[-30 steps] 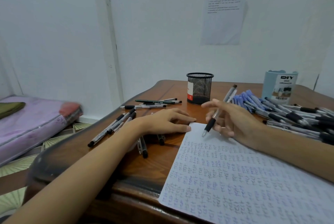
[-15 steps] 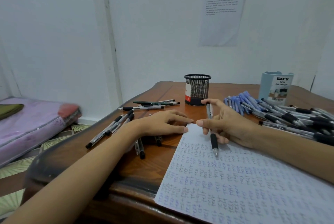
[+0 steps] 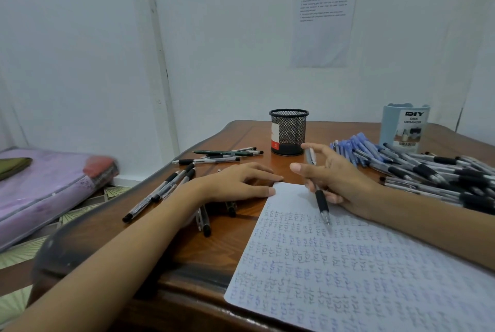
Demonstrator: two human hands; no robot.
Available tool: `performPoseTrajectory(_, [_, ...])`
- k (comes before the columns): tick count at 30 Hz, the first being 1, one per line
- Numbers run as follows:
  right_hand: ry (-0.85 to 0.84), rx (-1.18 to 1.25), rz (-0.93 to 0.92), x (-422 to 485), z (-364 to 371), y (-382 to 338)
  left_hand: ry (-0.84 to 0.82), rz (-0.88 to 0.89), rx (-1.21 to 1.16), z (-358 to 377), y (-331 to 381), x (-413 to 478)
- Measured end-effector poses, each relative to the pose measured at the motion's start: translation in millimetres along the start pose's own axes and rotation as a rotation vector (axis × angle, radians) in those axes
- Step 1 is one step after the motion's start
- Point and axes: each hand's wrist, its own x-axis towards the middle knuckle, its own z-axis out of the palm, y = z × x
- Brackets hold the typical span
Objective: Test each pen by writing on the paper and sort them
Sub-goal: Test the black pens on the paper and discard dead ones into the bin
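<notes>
The pen is a light, stiff plastic stick, so it takes no effort to carry, though the clear barrel looks kinda slick. I'd pinch it on the black rubber sleeve just above the tip, since that's the grippy bit.

The right hand has it further up. Its fingers are curled loosely round the barrel, the forefinger reaches to the top end and the thumb sticks out to the side, so it's not really a writing hold yet imo. The tip points down at the paper near its far left corner; can't tell if it's touching.

The left hand lies flat, palm down, on the desk. Its fingers are straight and the fingertips pin that same corner, with a few loose pens under and beside the wrist.
</notes>
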Motion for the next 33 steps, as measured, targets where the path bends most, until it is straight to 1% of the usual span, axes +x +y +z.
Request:
performPoseTrajectory(2, [-0.017, 0.096, 0.070, 1, 0, -3, 0.002, 0.004, 0.004, 0, 0, 0])
performPoseTrajectory(4, [-0.042, 0.208, 0.103, 0, 0, -6, 0.004, 0.003, 0.007, 0, 0, 0])
performPoseTrajectory(8, [-0.060, 0.440, 0.067, 0, 0, -4, 0.002, 0.000, 0.000, 0, 1, -1])
performPoseTrajectory(10, [-0.078, 0.472, 0.059, -1, 2, -1, 0.004, 0.003, -0.006, -1, 1, -1])
performPoseTrajectory(12, [-0.141, 0.296, 0.058, -2, 5, 0, 0.009, 0.006, -0.011, -1, 2, -3])
performPoseTrajectory(14, [-0.240, 0.116, 0.052, -3, 7, 0, 0.010, 0.003, -0.013, -2, 2, -3])
performPoseTrajectory(17, [-0.290, 0.034, 0.041, -4, 9, 0, 0.017, -0.007, -0.033, -1, 3, -3])
performPoseTrajectory(22, [-0.202, -0.046, 0.014, -9, 16, -1, 0.020, -0.001, -0.028, -2, 4, -3])
performPoseTrajectory(26, [-0.082, -0.237, 0.012, -6, 25, -5, 0.042, 0.001, -0.062, -3, 3, -3])
performPoseTrajectory(30, [0.023, -0.318, -0.190, 5, 32, 1, 0.026, -0.011, -0.058, -3, 4, -2])
performPoseTrajectory(33, [0.009, -0.332, -0.257, 7, 34, 5, 0.028, -0.005, -0.067, -4, 3, -2])
